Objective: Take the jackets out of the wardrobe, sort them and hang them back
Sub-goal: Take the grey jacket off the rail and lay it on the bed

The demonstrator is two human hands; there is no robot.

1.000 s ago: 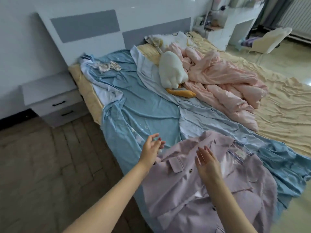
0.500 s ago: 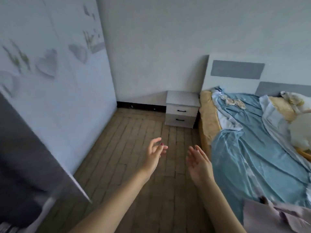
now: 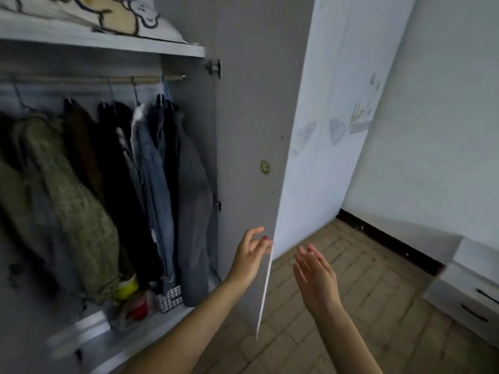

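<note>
Left of the open wardrobe door (image 3: 251, 147), jackets (image 3: 151, 190) hang on the rail (image 3: 91, 79). Left hand (image 3: 249, 259) reaches beside the door's edge, fingers (image 3: 256, 233) loosely spread, holding nothing. Right hand (image 3: 316, 279) hovers near, fingers straight, empty.

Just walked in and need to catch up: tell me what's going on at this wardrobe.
A person stands at the open wardrobe, both bare hands raised and holding nothing. The left hand is by the edge of the open door, fingers loosely curled; whether it touches the door is unclear. The right hand hangs open over the floor. Several jackets hang on the rail, none taken out at this moment.
</note>
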